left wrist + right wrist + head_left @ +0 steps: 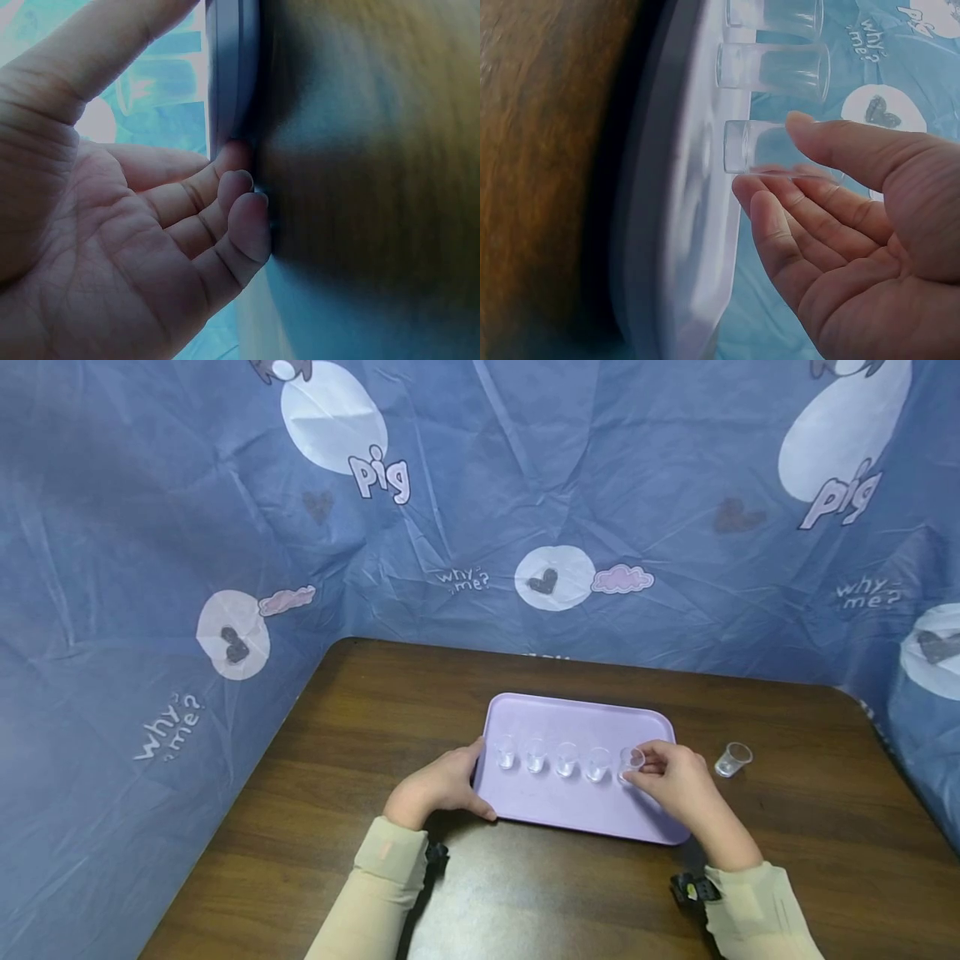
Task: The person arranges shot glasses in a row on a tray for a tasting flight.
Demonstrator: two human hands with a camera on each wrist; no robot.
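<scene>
My right hand (pixel 678 781) pinches a small clear cup (pixel 761 146) between thumb and fingers, at the right end of a row. The cup stands upright at the lilac tray (pixel 570 806); whether its base touches the tray I cannot tell. Several matching clear cups (pixel 566 761) stand upright in line to its left on the tray. At the tray's left edge, my left hand (pixel 442 787) rests with fingers along the side and thumb near the front corner. In the left wrist view, its fingertips (pixel 247 225) lie low beside the tray's rim (pixel 232 75).
Another clear cup (pixel 732 760) sits on the brown wooden table (pixel 405 702), right of the tray and somewhat tilted in view. A blue patterned cloth (pixel 450 527) hangs behind the table and along its sides.
</scene>
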